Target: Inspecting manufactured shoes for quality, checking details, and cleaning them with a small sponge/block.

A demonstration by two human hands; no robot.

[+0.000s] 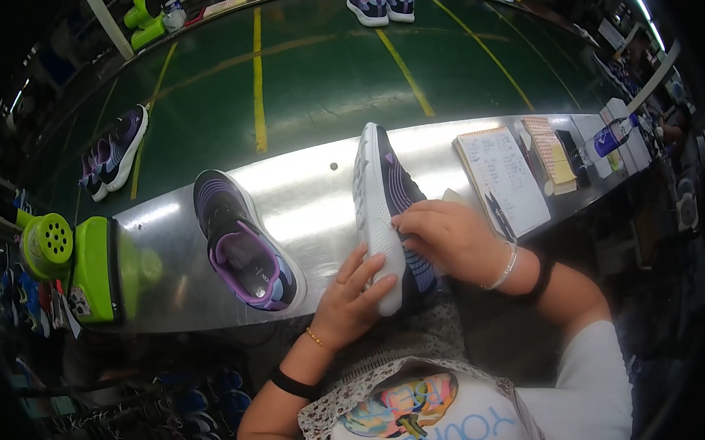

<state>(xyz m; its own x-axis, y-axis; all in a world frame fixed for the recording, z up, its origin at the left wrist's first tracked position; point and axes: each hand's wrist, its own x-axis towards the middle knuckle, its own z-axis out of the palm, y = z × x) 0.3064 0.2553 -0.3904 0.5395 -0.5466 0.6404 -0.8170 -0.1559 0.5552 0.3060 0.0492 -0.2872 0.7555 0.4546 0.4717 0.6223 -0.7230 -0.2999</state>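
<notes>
A black sneaker [398,186] with purple lines and a white sole is tipped on its side at the metal table's front edge, its sole turned to the left. My left hand [354,290] supports it, fingers spread along the white sole near the heel. With the fingertips of my right hand [449,239] pinched together, I touch the seam between sole and upper; whether anything small is between them is hidden. To the left, the matching sneaker [246,241] stands upright on the metal, its purple-lined opening facing me.
A lime-green machine [94,269] stands at the table's left end. On the right lie an open notebook [503,176] with a dark pen-like tool [500,215], another pad [548,154] and a bottle [611,137]. Beyond runs a green conveyor belt [321,70] carrying sneakers [379,6] and another pair [115,153].
</notes>
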